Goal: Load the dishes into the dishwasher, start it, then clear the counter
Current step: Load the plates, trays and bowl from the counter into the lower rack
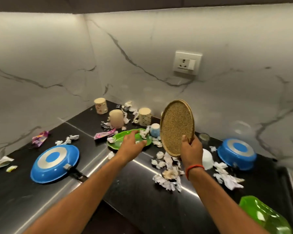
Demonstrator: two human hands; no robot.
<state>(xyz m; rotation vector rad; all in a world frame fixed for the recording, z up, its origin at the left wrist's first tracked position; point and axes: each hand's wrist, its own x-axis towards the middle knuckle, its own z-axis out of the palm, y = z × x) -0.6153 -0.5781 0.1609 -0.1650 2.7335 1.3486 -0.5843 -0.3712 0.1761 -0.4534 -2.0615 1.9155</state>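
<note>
My right hand grips the lower edge of two stacked brown speckled plates, held upright above the black counter. My left hand reaches over the green leaf-shaped plate, its fingers stretched out and touching the plate's near rim. Three cream mugs stand upside down at the back: mug, mug and mug. A small blue cup sits behind the brown plates. An upturned blue frying pan lies at the left, an upturned blue pot at the right.
Crumpled paper and wrappers litter the counter. A white bowl lies upside down by my right wrist, a small glass behind it. A green plastic dish sits at the front right. A wall socket is on the marble backsplash.
</note>
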